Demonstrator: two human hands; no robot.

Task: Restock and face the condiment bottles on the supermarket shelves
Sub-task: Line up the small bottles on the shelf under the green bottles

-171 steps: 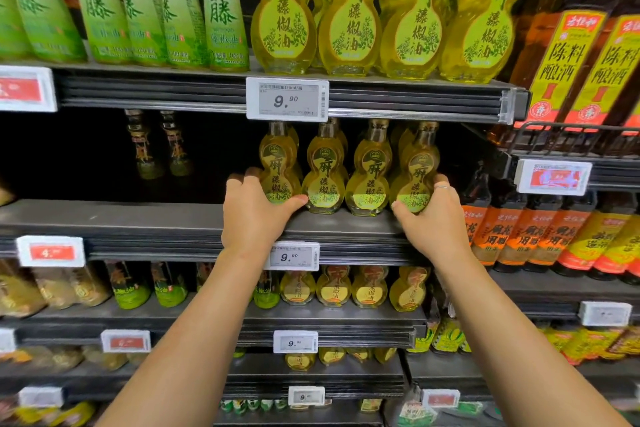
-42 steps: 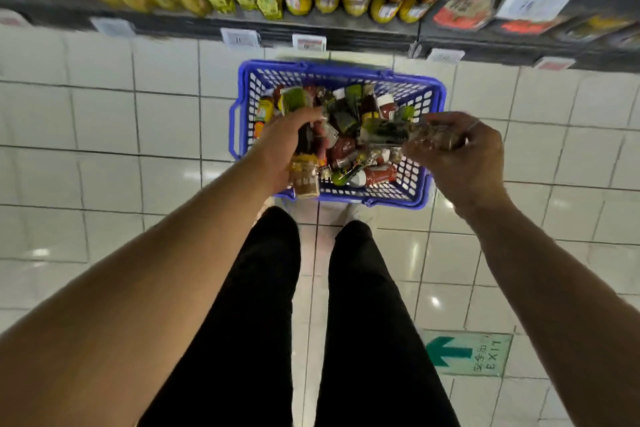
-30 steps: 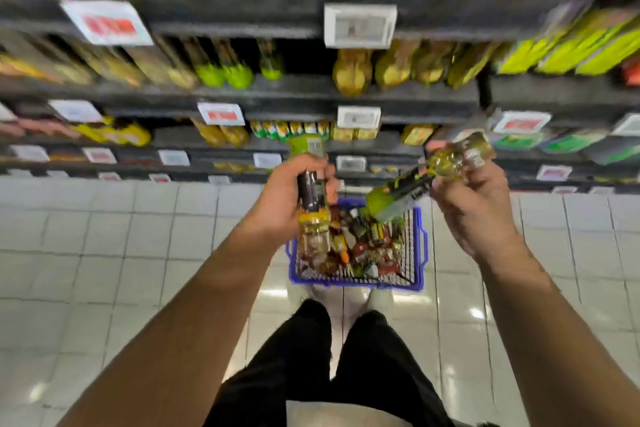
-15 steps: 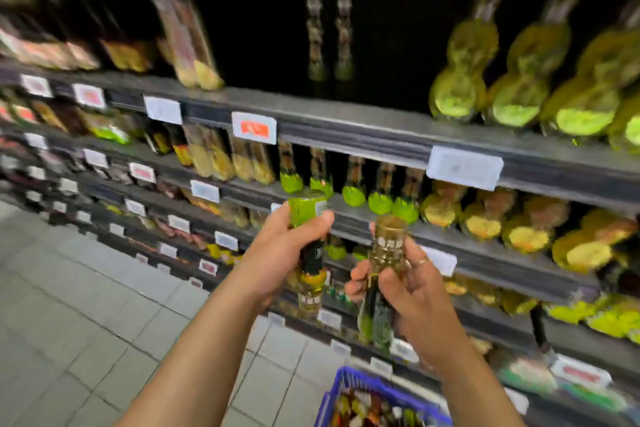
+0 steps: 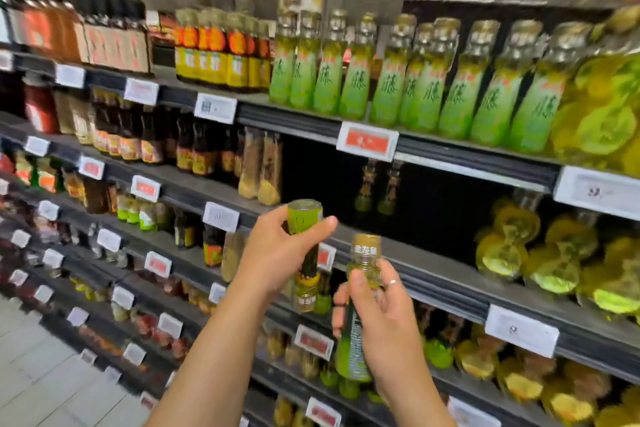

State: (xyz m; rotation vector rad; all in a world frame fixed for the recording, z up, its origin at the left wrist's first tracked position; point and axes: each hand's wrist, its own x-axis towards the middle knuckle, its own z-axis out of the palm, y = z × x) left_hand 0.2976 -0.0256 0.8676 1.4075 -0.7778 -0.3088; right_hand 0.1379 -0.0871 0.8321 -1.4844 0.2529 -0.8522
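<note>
Hands (image 5: 277,253) (image 5: 384,315) raised — one bottle (image 5: 306,253) (image 5: 356,315) each

Two bottles (image 5: 377,185) deep on the shelf (image 5: 450,274); gourd bottles (image 5: 554,263) right; hands (image 5: 277,253) in front

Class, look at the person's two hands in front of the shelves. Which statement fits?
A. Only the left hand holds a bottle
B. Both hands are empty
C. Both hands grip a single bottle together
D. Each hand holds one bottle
D: the left hand grips a green-capped bottle near its top, and the right hand holds a separate gold-capped bottle upright beside it.
</note>
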